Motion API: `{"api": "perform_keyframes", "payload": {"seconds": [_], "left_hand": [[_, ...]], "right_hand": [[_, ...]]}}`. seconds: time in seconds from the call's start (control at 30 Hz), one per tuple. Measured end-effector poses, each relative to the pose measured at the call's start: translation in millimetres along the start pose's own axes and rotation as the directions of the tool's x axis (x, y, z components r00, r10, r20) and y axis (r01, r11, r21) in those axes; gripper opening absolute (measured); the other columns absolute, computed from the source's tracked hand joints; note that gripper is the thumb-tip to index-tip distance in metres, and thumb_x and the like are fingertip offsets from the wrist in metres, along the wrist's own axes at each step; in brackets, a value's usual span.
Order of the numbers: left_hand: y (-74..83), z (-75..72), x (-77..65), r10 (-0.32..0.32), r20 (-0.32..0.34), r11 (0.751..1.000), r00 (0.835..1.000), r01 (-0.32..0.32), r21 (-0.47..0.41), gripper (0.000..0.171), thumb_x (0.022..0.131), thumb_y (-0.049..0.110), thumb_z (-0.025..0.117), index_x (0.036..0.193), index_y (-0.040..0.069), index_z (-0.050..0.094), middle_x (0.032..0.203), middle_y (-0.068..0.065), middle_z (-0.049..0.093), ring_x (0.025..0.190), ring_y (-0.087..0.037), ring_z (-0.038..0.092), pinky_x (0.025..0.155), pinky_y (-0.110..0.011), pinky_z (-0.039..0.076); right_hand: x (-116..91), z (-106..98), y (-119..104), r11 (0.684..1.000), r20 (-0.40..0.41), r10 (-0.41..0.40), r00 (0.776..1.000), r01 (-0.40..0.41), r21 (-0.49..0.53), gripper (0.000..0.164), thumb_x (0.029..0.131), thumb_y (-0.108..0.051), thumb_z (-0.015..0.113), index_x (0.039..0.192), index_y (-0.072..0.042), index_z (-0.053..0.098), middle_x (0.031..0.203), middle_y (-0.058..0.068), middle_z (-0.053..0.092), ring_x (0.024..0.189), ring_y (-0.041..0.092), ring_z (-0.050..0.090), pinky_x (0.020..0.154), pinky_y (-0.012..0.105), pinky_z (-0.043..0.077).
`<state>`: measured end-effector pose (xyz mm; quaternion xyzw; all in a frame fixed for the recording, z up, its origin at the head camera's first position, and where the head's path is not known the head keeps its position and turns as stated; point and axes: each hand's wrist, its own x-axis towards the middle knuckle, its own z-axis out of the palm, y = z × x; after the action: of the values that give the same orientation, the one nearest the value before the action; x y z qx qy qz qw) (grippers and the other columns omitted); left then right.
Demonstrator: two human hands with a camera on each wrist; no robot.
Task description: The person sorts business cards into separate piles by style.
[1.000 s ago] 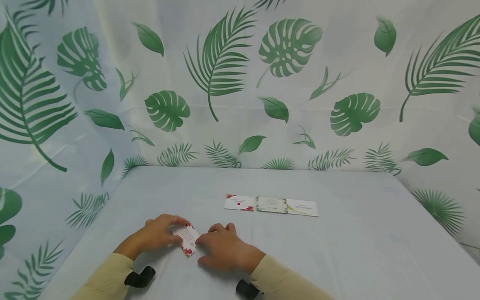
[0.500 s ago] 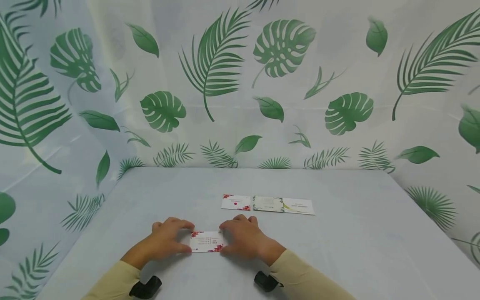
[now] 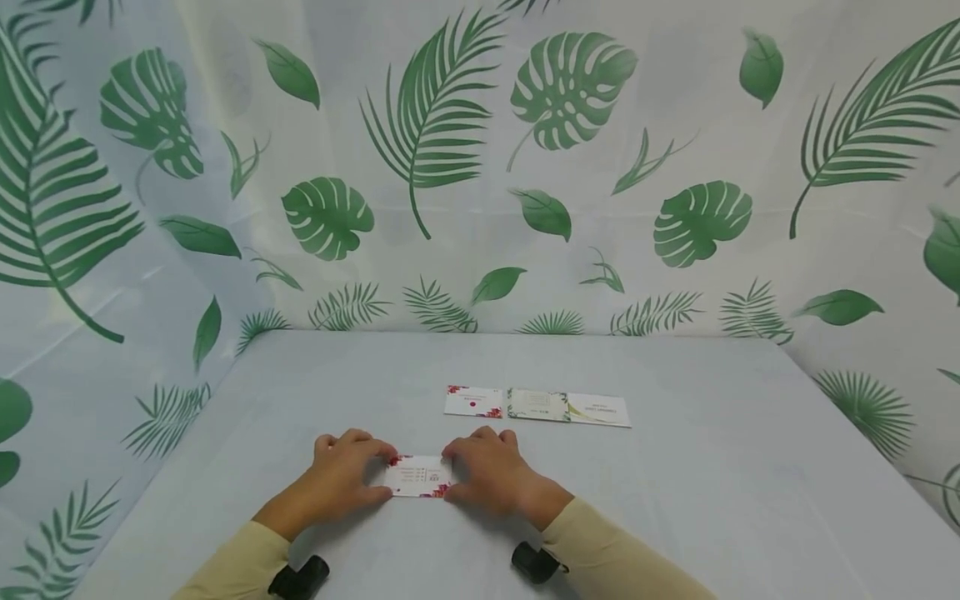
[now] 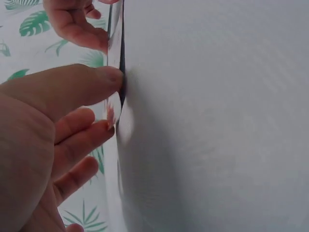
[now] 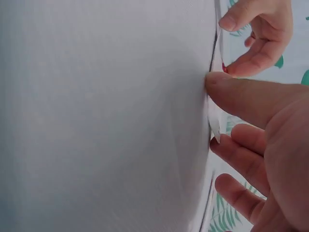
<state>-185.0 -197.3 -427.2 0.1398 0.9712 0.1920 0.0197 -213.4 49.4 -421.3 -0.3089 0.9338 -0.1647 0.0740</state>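
Observation:
A white business card (image 3: pixel 418 477) with red floral corners lies level, low over the table, its long side running left to right. My left hand (image 3: pixel 341 475) holds its left end between thumb and fingertips. At the opposite end, my right hand (image 3: pixel 495 475) grips it the same way, thumb on the near corner and a finger on the far one. The left wrist view shows the card (image 4: pixel 114 104) nearly edge-on, with the left thumb at its near edge. In the right wrist view, the right thumb and a fingertip touch the card (image 5: pixel 215 121) at two corners.
Farther back, a row holds a red-flowered card (image 3: pixel 472 402), a green-leaf card (image 3: pixel 537 405) and a white card (image 3: pixel 600 410) with a yellow-green curve. A pale cloth covers the table (image 3: pixel 675 500). Leaf-printed curtains (image 3: pixel 465 167) stand behind and at the sides.
The card has turned from a slanted, upright position to lying lengthwise across, and shifted right. My right hand has come to grip its right end. Over the last half second little moves.

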Motion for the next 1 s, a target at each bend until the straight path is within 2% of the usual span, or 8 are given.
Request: {"api": "perform_keyframes", "payload": {"seconds": [0.17,0.33,0.5,0.63,0.8,1.0], "left_hand": [[5.3,0.0,18.7,0.017,-0.011,1.0,1.0,-0.016,0.011,0.04,0.079,0.03,0.086,0.115,0.022,0.071,0.112,0.006,0.063,0.119,-0.023,0.049,0.097,-0.058,0.023],[15.7,-1.9,55.2,0.033,-0.004,0.999,0.999,-0.033,0.012,0.043,0.082,0.03,0.084,0.121,0.021,0.07,0.119,0.001,0.063,0.124,-0.025,0.047,0.098,-0.059,0.023],[21.7,-1.5,92.0,0.038,0.02,0.999,0.999,-0.038,0.004,0.044,0.086,0.031,0.08,0.127,0.02,0.067,0.126,-0.003,0.062,0.128,-0.026,0.045,0.099,-0.057,0.023],[25.2,1.3,114.5,0.03,0.051,1.0,0.998,-0.029,-0.005,0.044,0.088,0.03,0.078,0.129,0.019,0.066,0.128,-0.003,0.062,0.13,-0.027,0.044,0.1,-0.056,0.023],[29.0,5.7,130.0,0.005,0.086,1.0,0.996,-0.004,-0.01,0.043,0.089,0.031,0.077,0.129,0.019,0.066,0.13,-0.002,0.061,0.131,-0.026,0.042,0.101,-0.055,0.022],[29.1,10.7,136.2,-0.036,0.106,0.999,0.994,0.038,-0.017,0.045,0.089,0.03,0.077,0.131,0.018,0.065,0.127,-0.002,0.061,0.129,-0.026,0.043,0.1,-0.053,0.024]], "right_hand": [[5.6,-9.5,14.8,0.999,-0.034,-0.002,0.999,0.0,-0.05,0.042,0.087,-0.036,0.076,0.124,-0.019,0.067,0.12,0.0,0.067,0.117,0.025,0.05,0.094,0.054,0.031],[14.8,-24.5,39.1,0.995,-0.074,0.048,0.996,-0.054,-0.08,0.039,0.087,-0.033,0.074,0.124,-0.02,0.067,0.122,0.001,0.067,0.122,0.027,0.049,0.098,0.055,0.03],[25.4,-35.9,59.4,0.99,-0.104,0.117,0.988,-0.124,-0.061,0.041,0.087,-0.029,0.074,0.126,-0.017,0.067,0.117,0.003,0.068,0.124,0.03,0.047,0.098,0.056,0.029],[33.1,-38.8,71.7,0.981,-0.091,0.175,0.98,-0.181,-0.066,0.044,0.088,-0.031,0.072,0.129,-0.017,0.065,0.119,0.004,0.066,0.126,0.03,0.046,0.098,0.056,0.029],[39.6,-39.4,80.6,0.969,-0.075,0.23,0.97,-0.236,-0.08,0.044,0.09,-0.033,0.071,0.131,-0.018,0.065,0.122,0.007,0.064,0.128,0.031,0.045,0.1,0.057,0.029],[43.8,-37.8,84.4,0.965,-0.038,0.255,0.966,-0.256,-0.05,0.047,0.091,-0.035,0.07,0.134,-0.018,0.063,0.128,0.011,0.06,0.129,0.032,0.043,0.102,0.055,0.029]]}}
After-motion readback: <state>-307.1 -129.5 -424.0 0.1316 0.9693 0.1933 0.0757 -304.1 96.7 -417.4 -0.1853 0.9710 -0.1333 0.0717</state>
